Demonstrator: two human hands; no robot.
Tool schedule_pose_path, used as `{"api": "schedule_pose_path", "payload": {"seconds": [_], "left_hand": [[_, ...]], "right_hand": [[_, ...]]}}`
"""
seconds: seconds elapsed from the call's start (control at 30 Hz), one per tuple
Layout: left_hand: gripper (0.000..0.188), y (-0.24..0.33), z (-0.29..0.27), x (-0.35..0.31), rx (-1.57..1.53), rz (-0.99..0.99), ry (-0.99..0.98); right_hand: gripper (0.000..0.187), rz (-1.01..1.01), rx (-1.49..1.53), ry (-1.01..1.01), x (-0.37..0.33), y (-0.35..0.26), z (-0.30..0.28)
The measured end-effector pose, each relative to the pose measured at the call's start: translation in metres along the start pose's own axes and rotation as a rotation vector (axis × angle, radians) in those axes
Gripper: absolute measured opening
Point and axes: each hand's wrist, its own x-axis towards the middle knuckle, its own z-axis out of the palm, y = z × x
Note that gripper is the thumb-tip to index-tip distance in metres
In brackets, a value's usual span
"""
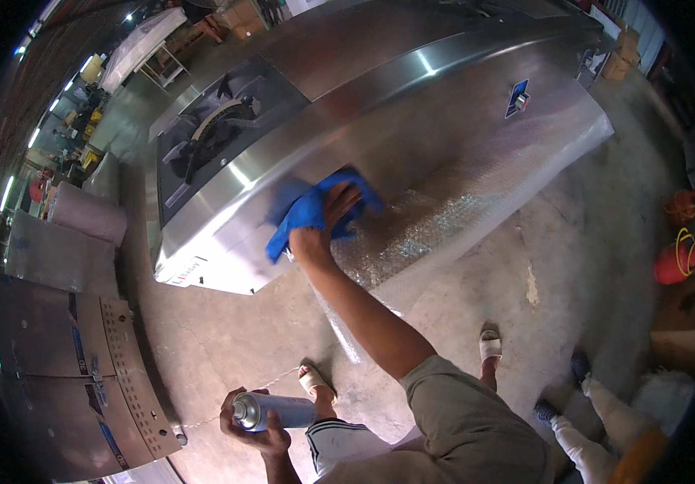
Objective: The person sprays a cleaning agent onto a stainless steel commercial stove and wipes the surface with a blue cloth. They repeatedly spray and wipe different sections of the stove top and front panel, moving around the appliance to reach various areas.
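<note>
Against the front panel of a stainless steel cooking range (444, 129), my right hand (338, 202) presses a crumpled blue cloth (307, 211), its fingers spread over the fabric. Low and to the left, my left hand (263, 438) is wrapped around a spray can (285, 410) lying on its side, with its top end pointing left. The range has a burner (222, 121) set in its left top and a knob (521, 101) on the right of the front panel. Clear bubble wrap (444, 234) hangs along the panel's lower part, right of the cloth.
A metal cabinet unit (65, 371) stands at the left, with wrapped rolls (85, 214) behind it. On the right are a red canister (676, 260) with a yellow loop and a cardboard box (682, 323). Another person's legs (597, 427) show at the lower right.
</note>
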Motion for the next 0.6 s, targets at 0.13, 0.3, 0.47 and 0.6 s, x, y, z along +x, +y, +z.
{"api": "schedule_pose_path", "payload": {"seconds": [0.13, 0.3, 0.47, 0.6], "left_hand": [[0.070, 0.004, -0.002, -0.008, 0.013, 0.008, -0.006], [0.071, 0.000, 0.019, -0.007, -0.060, 0.004, -0.052], [0.076, 0.010, 0.011, -0.015, -0.063, -0.021, -0.020], [0.076, 0.006, 0.010, -0.012, -0.098, -0.003, -0.094]], "right_hand": [[0.088, 0.316, 0.493, -0.182, -0.006, -0.060, -0.045], [0.092, 0.145, 0.405, -0.114, -0.055, -0.075, -0.019], [0.073, 0.372, 0.247, -0.259, 0.017, -0.057, -0.046], [0.085, 0.603, 0.416, -0.165, 0.070, -0.017, -0.066]]}}
